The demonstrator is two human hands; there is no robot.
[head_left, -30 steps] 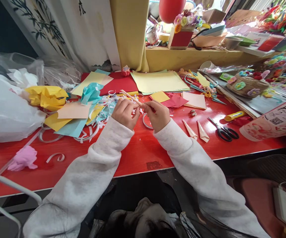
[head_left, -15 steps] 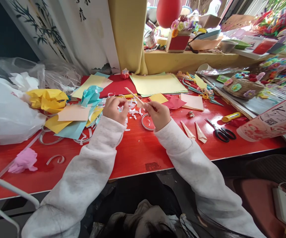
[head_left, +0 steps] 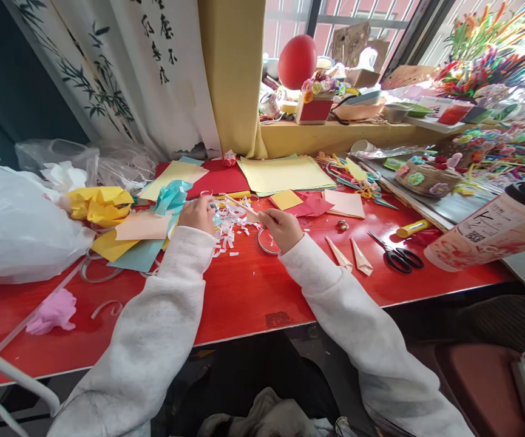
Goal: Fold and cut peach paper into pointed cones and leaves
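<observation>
My right hand (head_left: 283, 228) pinches a thin, pale peach rolled paper cone (head_left: 244, 207), its narrow tip pointing up and left. My left hand (head_left: 197, 213) is at the left edge of a heap of shredded white paper strips (head_left: 231, 226), fingers curled. A small dark-and-white thing shows at its fingertips, too hidden to name. Two more peach paper cones (head_left: 338, 252) lie to the right of my right hand, beside black-handled scissors (head_left: 399, 256). A roll of clear tape (head_left: 264, 241) lies just under my right hand.
Coloured paper sheets (head_left: 284, 175) lie along the back of the red table (head_left: 244, 303). At left are a white plastic bag (head_left: 20, 224) and crumpled yellow paper (head_left: 101, 205). A tilted drink cup (head_left: 494, 224) stands at right. Pink crumpled paper (head_left: 53, 312) sits near the front.
My left hand has moved away from the paper cone, forward to the shredded strips. My right hand still holds the cone, now lower over the strips. The camera view has tilted up.
</observation>
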